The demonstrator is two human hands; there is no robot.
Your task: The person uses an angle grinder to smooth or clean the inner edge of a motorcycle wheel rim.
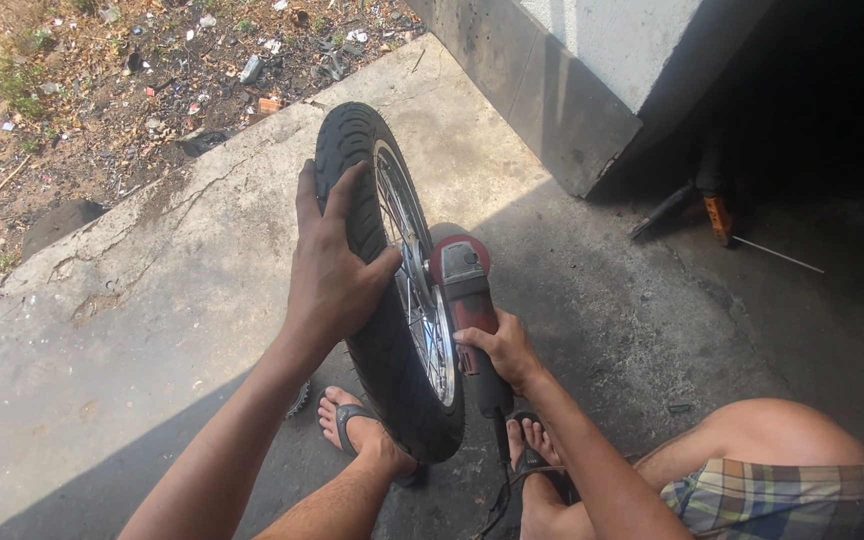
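Two hands share the work here. Largest first: the concrete floor (202,300) carries a motorcycle wheel (392,340) standing upright on its tyre, between our sandalled feet. Its plane runs away from us, top edge leaning toward the far dirt, axle pointing left to right. Our left hand (332,270) lies spread over the tyre's top, fingers apart and pressing, steadying it. Our right hand (502,350) is wrapped tight round the red grinder (467,300), whose long body runs from us up toward the hub, head against the spokes (432,320). We judge the step goes best with the wheel pinned firmly, the grinder held square, light pressure, and its cord (497,490) kept clear of our feet.
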